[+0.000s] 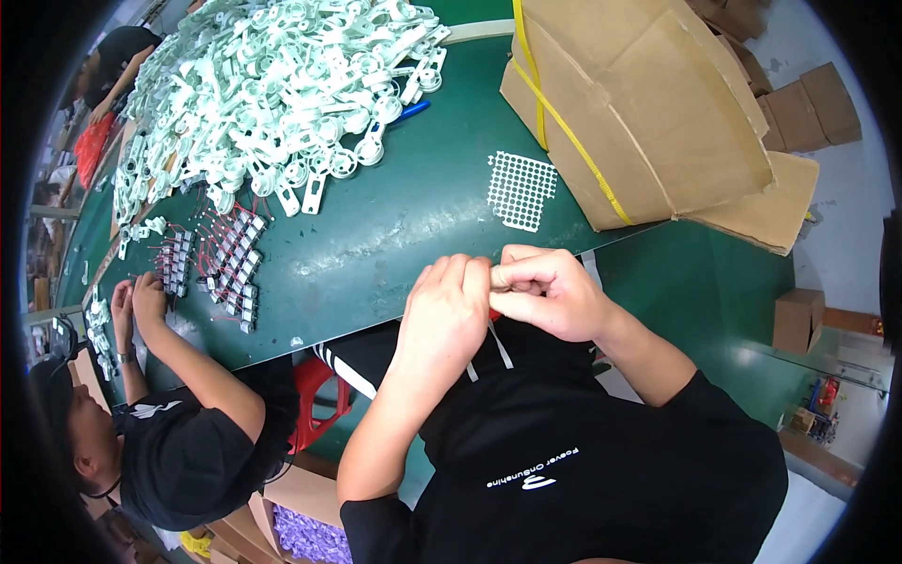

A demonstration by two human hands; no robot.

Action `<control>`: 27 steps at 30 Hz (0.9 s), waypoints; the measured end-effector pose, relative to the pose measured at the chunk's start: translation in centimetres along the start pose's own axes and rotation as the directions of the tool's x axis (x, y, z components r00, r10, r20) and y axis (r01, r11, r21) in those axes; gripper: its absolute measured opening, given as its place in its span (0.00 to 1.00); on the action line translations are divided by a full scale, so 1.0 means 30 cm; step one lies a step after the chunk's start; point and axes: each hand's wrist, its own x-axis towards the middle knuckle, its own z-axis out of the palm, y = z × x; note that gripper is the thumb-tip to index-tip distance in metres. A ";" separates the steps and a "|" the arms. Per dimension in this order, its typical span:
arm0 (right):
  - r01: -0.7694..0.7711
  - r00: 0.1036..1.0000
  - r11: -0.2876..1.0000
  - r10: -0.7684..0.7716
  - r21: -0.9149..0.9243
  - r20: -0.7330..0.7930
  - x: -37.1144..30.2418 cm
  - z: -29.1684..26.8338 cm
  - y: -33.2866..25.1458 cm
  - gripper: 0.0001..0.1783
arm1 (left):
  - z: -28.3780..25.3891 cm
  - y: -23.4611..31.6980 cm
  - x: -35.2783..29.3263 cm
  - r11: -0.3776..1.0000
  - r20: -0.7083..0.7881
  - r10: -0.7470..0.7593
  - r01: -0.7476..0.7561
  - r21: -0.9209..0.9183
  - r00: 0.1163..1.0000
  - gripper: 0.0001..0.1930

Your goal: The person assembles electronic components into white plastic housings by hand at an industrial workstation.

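My left hand (449, 305) and my right hand (556, 293) meet just over the near edge of the green table (395, 240). Both are closed, fingertips pressed together, and whatever they pinch is too small or hidden to make out. A speck of red shows below the fingertips; I cannot tell what it is. Beyond my hands lies a white sheet with a grid of round holes (522, 191). Farther left is a large heap of pale green plastic parts (272, 85). Small motors with red wires (235, 263) lie in rows nearer the edge.
A big cardboard box with a yellow strap (639, 113) stands at the right. On the left a co-worker (188, 442) reaches toward the motors. A blue tool handle (412, 111) pokes from the heap. A red stool (318, 399) and a carton of purple parts (308, 536) are below.
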 end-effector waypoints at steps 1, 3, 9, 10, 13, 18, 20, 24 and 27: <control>0.011 0.999 1.000 -0.010 -0.028 0.033 -0.005 -0.010 -0.021 0.08 | -0.008 0.010 -0.004 0.997 0.097 -0.057 0.061 -0.044 0.994 0.11; 0.054 0.991 0.998 -0.050 -0.027 0.122 -0.009 -0.025 -0.040 0.08 | -0.015 0.015 -0.006 0.990 0.173 -0.069 0.088 -0.107 0.983 0.13; 0.233 0.932 0.926 -0.125 -0.298 0.340 0.007 -0.050 -0.119 0.15 | -0.008 0.011 -0.023 0.979 0.192 -0.026 0.064 -0.194 0.981 0.16; 0.237 0.940 0.941 -0.160 -0.242 0.300 0.004 -0.034 -0.113 0.15 | -0.015 0.011 -0.027 0.973 0.250 -0.055 0.109 -0.205 0.967 0.15; 0.170 0.976 0.965 -0.136 -0.202 0.173 -0.001 -0.004 -0.070 0.12 | -0.059 0.024 -0.034 0.923 0.231 -0.189 0.253 -0.291 0.954 0.17; -0.039 0.982 0.972 0.081 0.230 -0.173 -0.048 0.054 0.010 0.12 | -0.128 0.119 -0.076 0.934 -0.059 -0.264 0.240 -0.265 0.963 0.63; 0.040 0.967 0.998 -0.028 0.043 -0.253 -0.059 0.090 -0.024 0.10 | -0.104 0.163 -0.131 0.887 -0.165 -0.275 0.184 -0.422 0.947 0.36; 0.323 0.854 0.873 -0.435 -0.366 -0.284 -0.077 0.168 -0.026 0.11 | 0.009 0.200 -0.209 0.810 -0.295 -0.483 0.293 -0.508 0.824 0.13; 0.412 0.782 0.787 -0.564 -0.458 -0.267 -0.115 0.166 -0.020 0.08 | 0.026 0.178 -0.264 0.229 0.033 -0.665 0.246 -0.942 0.746 0.11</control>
